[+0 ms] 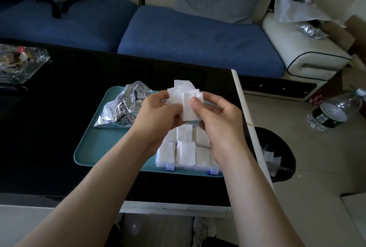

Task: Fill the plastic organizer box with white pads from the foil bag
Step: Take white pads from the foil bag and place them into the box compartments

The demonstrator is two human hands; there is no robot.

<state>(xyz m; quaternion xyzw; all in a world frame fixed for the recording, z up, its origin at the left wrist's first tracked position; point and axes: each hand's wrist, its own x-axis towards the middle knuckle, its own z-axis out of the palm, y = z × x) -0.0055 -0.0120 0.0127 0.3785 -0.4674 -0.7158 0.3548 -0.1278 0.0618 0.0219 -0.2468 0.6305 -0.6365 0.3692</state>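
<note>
A small stack of white pads (185, 99) is held above the organizer box by both hands. My left hand (156, 110) grips the stack from the left, and my right hand (215, 114) pinches the front pad with its thumb on top. Below them the clear plastic organizer box (186, 164) with blue latches sits on the teal tray (99, 143), its visible compartments holding white pads (185, 152). The crumpled foil bag (120, 108) lies open on the tray's far left part.
The tray rests on a black table (49, 127) whose white edge runs along the right. A black bin (275, 153) with white scraps stands right of the table. A water bottle (334, 110) lies on the floor. A glass dish (17, 64) sits far left. A blue sofa lies beyond.
</note>
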